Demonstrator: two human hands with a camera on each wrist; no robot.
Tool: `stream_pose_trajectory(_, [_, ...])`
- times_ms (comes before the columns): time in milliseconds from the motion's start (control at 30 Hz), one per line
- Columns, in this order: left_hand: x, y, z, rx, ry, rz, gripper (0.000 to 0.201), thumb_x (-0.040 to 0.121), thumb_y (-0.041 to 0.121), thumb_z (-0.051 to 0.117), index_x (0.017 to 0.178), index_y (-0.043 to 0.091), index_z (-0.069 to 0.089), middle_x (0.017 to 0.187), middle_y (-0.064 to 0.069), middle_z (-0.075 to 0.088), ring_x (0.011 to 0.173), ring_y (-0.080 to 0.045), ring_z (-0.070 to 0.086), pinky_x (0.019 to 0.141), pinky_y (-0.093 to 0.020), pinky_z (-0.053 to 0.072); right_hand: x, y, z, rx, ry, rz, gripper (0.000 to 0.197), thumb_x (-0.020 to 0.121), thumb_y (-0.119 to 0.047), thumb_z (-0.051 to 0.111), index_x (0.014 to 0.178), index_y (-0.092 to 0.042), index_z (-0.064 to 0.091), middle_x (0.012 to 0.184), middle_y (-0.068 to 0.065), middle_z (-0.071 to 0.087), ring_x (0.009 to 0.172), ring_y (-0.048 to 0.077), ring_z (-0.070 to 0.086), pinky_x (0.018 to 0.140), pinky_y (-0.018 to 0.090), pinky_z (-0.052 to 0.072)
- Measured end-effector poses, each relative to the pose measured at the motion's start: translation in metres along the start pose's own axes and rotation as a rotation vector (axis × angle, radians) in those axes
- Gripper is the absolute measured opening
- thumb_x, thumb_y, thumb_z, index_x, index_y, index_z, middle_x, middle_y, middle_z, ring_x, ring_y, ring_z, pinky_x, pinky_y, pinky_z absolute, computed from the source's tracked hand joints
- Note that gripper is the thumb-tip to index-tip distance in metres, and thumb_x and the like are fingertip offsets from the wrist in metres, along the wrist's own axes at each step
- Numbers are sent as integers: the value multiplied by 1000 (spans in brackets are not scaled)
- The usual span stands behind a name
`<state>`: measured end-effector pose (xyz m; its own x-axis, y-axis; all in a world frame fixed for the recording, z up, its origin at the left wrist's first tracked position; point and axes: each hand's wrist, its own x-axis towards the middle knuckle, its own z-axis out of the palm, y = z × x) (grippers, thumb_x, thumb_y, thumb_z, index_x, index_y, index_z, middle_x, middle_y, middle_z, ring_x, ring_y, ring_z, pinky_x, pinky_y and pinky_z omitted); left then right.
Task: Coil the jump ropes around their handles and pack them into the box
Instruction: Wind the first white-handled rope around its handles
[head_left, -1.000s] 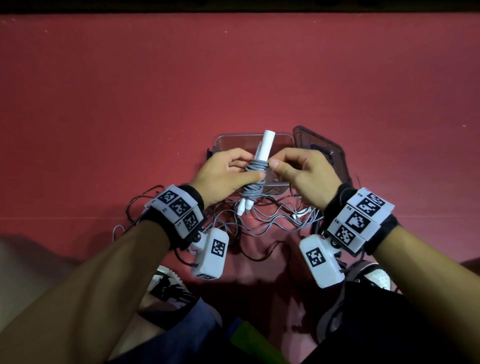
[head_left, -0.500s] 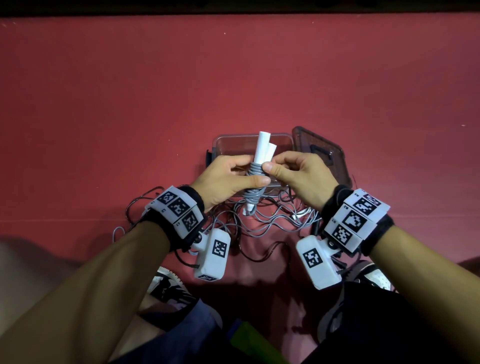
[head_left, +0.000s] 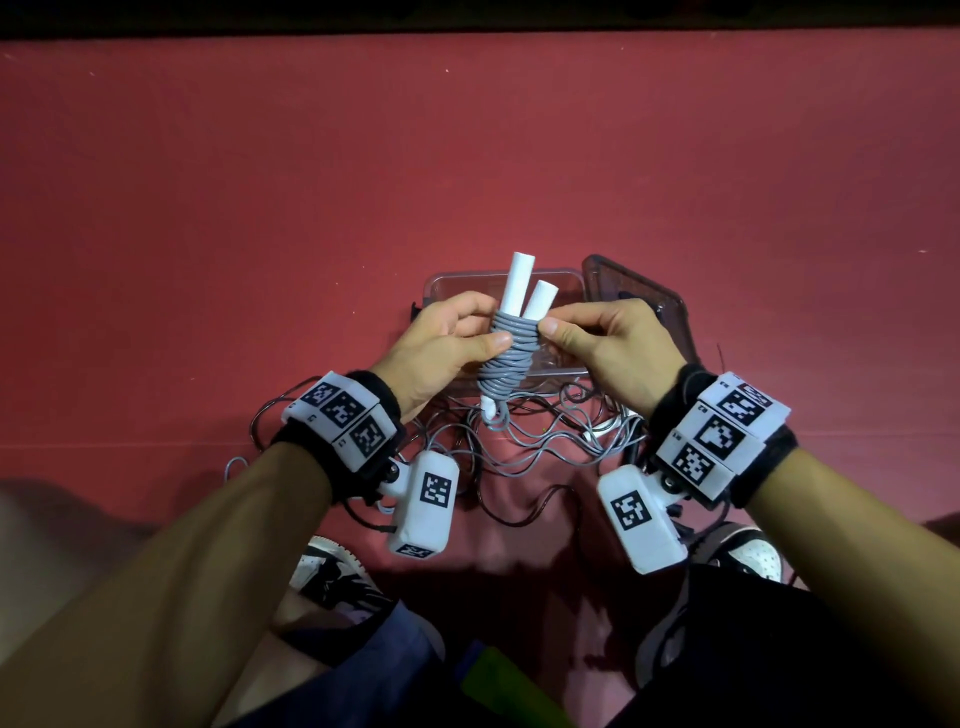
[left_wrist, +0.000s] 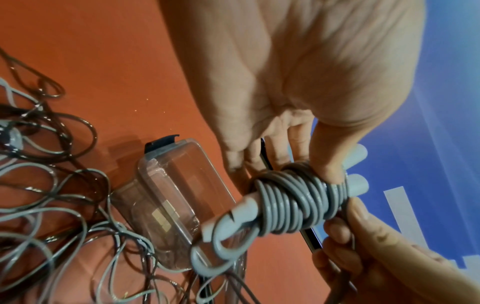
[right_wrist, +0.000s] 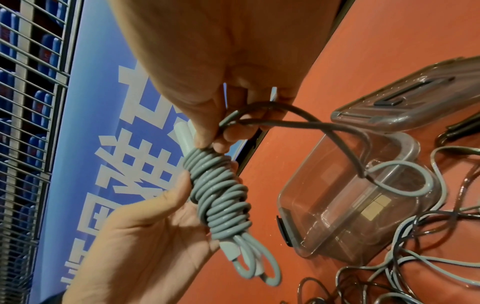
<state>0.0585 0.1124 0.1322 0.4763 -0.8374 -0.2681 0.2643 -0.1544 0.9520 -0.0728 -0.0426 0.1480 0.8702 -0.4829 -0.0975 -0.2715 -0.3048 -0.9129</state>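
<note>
A grey jump rope (head_left: 506, 358) is wound in tight turns around its two white handles (head_left: 517, 280), which stick up past the coil. My left hand (head_left: 447, 343) grips the coil's left side, thumb across the turns (left_wrist: 293, 203). My right hand (head_left: 608, 343) pinches the free strand against the top of the coil (right_wrist: 221, 195); the strand loops away to the right. The bundle hangs just above the clear plastic box (head_left: 452, 283), which stands open on the red floor. Two short loops hang under the coil.
The box's dark translucent lid (head_left: 639, 291) lies right of the box. A tangle of loose grey and dark ropes (head_left: 545, 441) sprawls on the floor between the box and my shoes (head_left: 332, 571). Bare red floor stretches beyond the box.
The bundle has tilted so both white handle tops show, spread apart. My right hand has brought the strand up to the coil's top; the left hand keeps its grip.
</note>
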Motion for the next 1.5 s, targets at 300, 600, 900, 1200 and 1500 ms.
stream_pose_trajectory(300, [-1,4,5,172,-23,23,53,82,6,80,131,16,62,125,-7,69,112,-13,69,97,-25,53,-1,3,1,22,86,23,14,91,-23,72,85,-12,79,79,11,75,74,28,67,79,39,55])
stream_pose_trajectory(600, [3,-1,-1,138,107,27,33,90,-3,69,119,9,61,101,-8,72,84,-10,72,80,-23,57,-2,1,3,-16,-4,39,20,100,-10,57,92,-13,75,70,-5,64,57,0,52,58,12,43])
stream_pose_trajectory(900, [0,-8,0,157,46,-28,43,86,11,79,123,6,59,114,-18,72,102,-24,72,94,-38,57,0,5,5,-61,-22,44,24,97,-21,64,75,-12,70,65,-3,63,52,1,49,58,17,38])
stream_pose_trajectory(1200, [-1,-8,1,466,127,75,47,75,25,89,119,22,73,115,-4,70,100,-10,71,94,-21,53,-3,9,12,-74,-14,25,26,94,-30,68,72,-16,71,62,-4,62,57,9,53,62,33,46])
stream_pose_trajectory(1500, [1,-5,0,201,61,22,33,89,0,72,115,19,63,110,-7,73,94,-13,72,87,-27,58,1,5,6,-58,-23,33,19,97,-29,63,92,-16,76,80,4,73,71,16,63,73,32,51])
